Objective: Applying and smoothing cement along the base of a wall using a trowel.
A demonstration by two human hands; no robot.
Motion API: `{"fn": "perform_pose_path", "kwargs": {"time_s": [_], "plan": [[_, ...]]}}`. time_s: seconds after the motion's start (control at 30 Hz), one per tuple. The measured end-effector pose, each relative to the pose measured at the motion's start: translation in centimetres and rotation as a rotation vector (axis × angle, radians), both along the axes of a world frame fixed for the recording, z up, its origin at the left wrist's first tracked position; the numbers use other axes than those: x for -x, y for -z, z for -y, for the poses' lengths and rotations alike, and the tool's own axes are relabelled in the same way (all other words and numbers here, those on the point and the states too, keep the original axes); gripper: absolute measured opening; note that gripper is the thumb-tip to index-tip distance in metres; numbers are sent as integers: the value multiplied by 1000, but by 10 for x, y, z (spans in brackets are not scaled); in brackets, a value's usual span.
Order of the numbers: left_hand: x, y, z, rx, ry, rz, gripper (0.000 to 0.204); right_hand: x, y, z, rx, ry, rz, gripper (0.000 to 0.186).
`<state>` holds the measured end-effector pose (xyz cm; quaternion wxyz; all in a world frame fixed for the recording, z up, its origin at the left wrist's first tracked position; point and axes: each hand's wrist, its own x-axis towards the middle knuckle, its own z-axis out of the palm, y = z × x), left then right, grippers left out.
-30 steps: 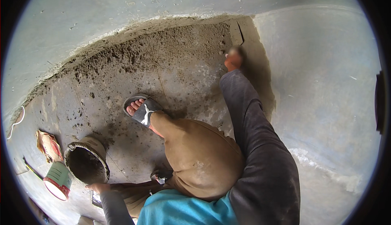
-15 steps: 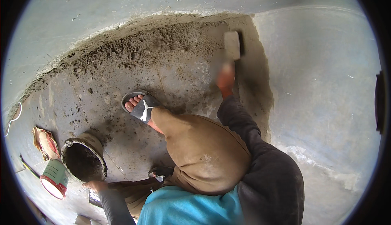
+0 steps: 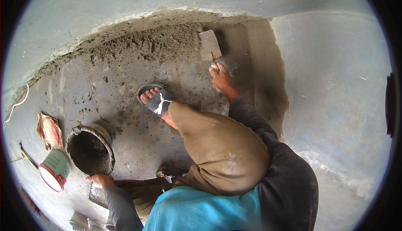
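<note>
My right hand [image 3: 221,77] is closed round the short handle of a trowel [image 3: 210,45] with a flat, mortar-smeared rectangular blade. That blade is at the wet mortar [image 3: 159,38] along the wall's base, near the corner; whether it touches is hard to tell. At the lower left, my left hand [image 3: 101,180] is closed just beside the near rim of a mortar-crusted bucket [image 3: 109,155] with dark mix inside. A flat grey metal-looking piece [image 3: 97,195] shows right under that hand; its grip, if any, is hidden.
Left of the bucket stand a green-and-white tub [image 3: 55,164] and a crumpled paper bag [image 3: 50,132]. A thin yellow-and-black tool [image 3: 28,155] and a white cable [image 3: 17,103] lie farther left. My sandalled foot [image 3: 157,99] rests on the mortar-spattered floor. Bare grey wall [image 3: 335,84] rises at right.
My right hand has swept the trowel left along the wall's base, away from the corner, and its blade has tilted. My left hand stays beside the bucket. The whole view has shifted slightly.
</note>
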<state>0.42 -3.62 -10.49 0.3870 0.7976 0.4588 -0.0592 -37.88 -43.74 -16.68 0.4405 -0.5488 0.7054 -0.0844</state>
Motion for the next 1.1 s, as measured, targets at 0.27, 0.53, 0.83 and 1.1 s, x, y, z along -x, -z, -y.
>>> {"fn": "perform_pose_path", "kwargs": {"time_s": [0.27,0.53,0.83,1.1], "plan": [[-26,77,-76,-18,9,70,96,0,15,-27,24,307,66,33],[-24,80,-83,67,41,111,95,6,38,-39,405,-312,-112,42],[-10,48,-43,206,8,128,94,-9,-12,33,447,-646,-352,45],[-16,70,-64,187,95,166,88,74,24,15,233,-240,-173,37]]}}
